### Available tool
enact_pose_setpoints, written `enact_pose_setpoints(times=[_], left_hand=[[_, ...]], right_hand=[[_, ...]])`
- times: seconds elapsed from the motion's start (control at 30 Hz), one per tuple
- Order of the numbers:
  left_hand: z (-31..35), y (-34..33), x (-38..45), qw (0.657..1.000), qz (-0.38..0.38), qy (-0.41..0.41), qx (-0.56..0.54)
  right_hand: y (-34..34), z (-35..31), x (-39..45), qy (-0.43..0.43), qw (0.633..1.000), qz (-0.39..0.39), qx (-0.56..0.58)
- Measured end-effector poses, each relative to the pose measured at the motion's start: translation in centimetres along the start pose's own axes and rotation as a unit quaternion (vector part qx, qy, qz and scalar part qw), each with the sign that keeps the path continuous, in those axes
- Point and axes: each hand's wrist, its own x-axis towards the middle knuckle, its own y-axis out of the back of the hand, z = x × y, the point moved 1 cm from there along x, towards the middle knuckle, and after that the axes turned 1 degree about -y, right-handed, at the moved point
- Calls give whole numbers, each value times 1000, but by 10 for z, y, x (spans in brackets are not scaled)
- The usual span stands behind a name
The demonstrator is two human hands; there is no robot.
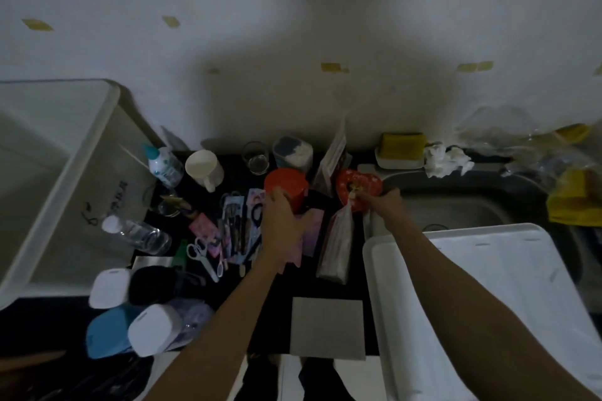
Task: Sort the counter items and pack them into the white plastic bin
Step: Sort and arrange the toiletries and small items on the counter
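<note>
The white plastic bin (81,153) stands at the left end of the dark counter (267,309), open at the top. My left hand (283,221) rests against the near side of a red cup (286,184) in the middle of the clutter, fingers curled around it. My right hand (382,202) reaches to a red heart-shaped box (355,184) and touches its near edge; whether it grips the box is unclear. A clear packet (337,244) lies just below that hand.
A white lid (488,303) lies over the sink (462,205) at right. Bottles (164,166), a white mug (205,168), a glass (255,158), scissors (202,255), hair-accessory cards (234,225), white and blue containers (130,319) and a grey card (327,327) crowd the counter.
</note>
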Motion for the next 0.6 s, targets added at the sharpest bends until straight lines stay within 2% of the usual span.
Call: enact_pose_setpoints(times=[0.1,0.27,0.4,0.6], left_hand=[[-7,5,26,998,8,16,57],[-14,2,65,995,-40,33,89],[-15,-4,75,995,-56,31,70],[-17,3,78,997,-25,28,63]], right_hand=[[-3,23,36,6,999,-9,39],[-7,18,31,-22,994,-17,101],[-9,1,13,-50,992,-7,117],[0,-1,13,-56,983,-32,174]])
